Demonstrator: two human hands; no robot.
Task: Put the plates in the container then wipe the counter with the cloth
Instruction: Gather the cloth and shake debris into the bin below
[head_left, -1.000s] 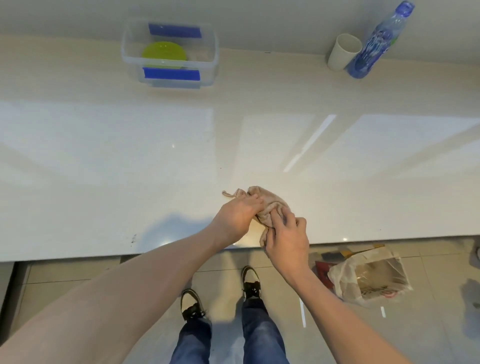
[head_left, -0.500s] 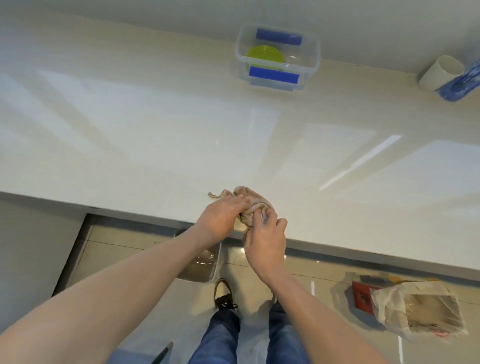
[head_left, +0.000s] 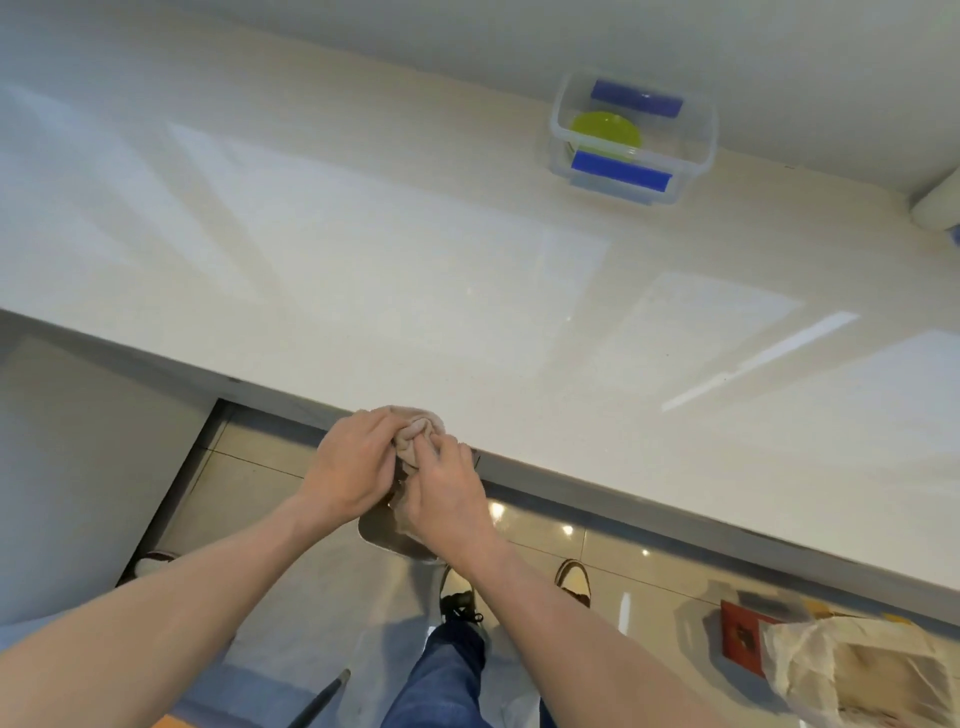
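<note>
A small tan cloth (head_left: 418, 432) is bunched into a ball right at the near edge of the pale, glossy worktop (head_left: 363, 270), partly over the lip. Both hands grasp it: the left hand (head_left: 353, 467) is cupped over its left side and the right hand (head_left: 447, 488) pinches it from the right, fingers curled into the fabric. Because the cloth sits at the very edge, it could slip off to the tiled floor (head_left: 545, 535) if either grip loosens, and a tight wad would likely cover little surface when wiping. Held over the edge, a damp cloth might also drip onto the floor; whether it is wet cannot be told. Well apart, near the far edge toward the right, stands a clear plastic container (head_left: 631, 137) with blue clip handles and no lid on it. Inside lies a yellow-green plate (head_left: 605, 130); whether more than one is stacked there cannot be told.
</note>
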